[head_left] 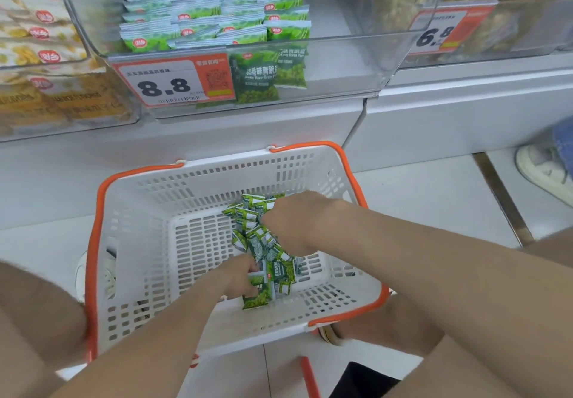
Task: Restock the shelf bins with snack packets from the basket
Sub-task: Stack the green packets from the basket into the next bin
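cam: single wide-angle view from my head | facing: forward and steeply down over my forearms (403,258) | near: white slotted plastic basket with orange rim (217,177) close below, mid-frame | far: clear plastic shelf bin (341,66) across the top edge, just beyond

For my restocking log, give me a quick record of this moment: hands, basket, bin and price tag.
left hand: grips green packets at the pile's near end
right hand: fingers curled into the pile's far end
basket: white, orange rim, on the floor
clear bin: partly filled with matching packets
price tag: 8.8
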The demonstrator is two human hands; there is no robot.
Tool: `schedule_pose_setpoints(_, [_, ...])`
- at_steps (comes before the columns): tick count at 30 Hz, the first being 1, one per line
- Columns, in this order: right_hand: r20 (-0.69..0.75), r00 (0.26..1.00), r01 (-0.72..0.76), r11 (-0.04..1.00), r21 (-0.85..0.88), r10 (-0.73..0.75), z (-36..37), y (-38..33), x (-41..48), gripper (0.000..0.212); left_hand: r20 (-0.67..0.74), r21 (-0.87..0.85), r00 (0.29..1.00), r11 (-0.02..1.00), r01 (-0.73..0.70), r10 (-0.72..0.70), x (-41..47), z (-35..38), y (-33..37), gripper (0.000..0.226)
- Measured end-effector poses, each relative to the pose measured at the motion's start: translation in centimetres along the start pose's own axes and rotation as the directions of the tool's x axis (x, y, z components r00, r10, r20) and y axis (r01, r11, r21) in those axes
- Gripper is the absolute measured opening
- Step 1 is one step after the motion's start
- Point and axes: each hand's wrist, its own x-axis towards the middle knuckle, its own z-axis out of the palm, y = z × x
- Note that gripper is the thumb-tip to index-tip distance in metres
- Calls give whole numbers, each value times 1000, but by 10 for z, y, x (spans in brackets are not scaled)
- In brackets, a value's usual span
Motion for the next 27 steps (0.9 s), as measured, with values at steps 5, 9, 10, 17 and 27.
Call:
schedule_pose_setpoints(5, [-49, 999, 0, 1000, 14, 1, -13, 9, -11, 7, -5, -58, 997, 996, -71, 71, -35, -52, 17, 33])
schedule_pose_setpoints(9, [-124, 992, -17, 998, 62, 25, -28, 20, -24, 5, -138, -328, 971, 916, -232, 197, -86, -98, 50, 24])
schedule_pose_setpoints(10, [-150, 988, -24, 996, 85, 37, -35, 24, -30, 10, -184, -408, 959, 871, -273, 215, -101, -108, 59, 30])
schedule_pose_setpoints(17, [-426, 888, 32, 901, 434, 174, -96, 53, -75, 17, -539, -485, 786, 653, -582, 301, -189, -155, 114, 45])
schedule_pose_setpoints(27, [-602, 760, 366, 603, 708, 245, -120, 62, -110, 11, -853, -285, 484, 601, -747, 197, -234, -185, 143, 54])
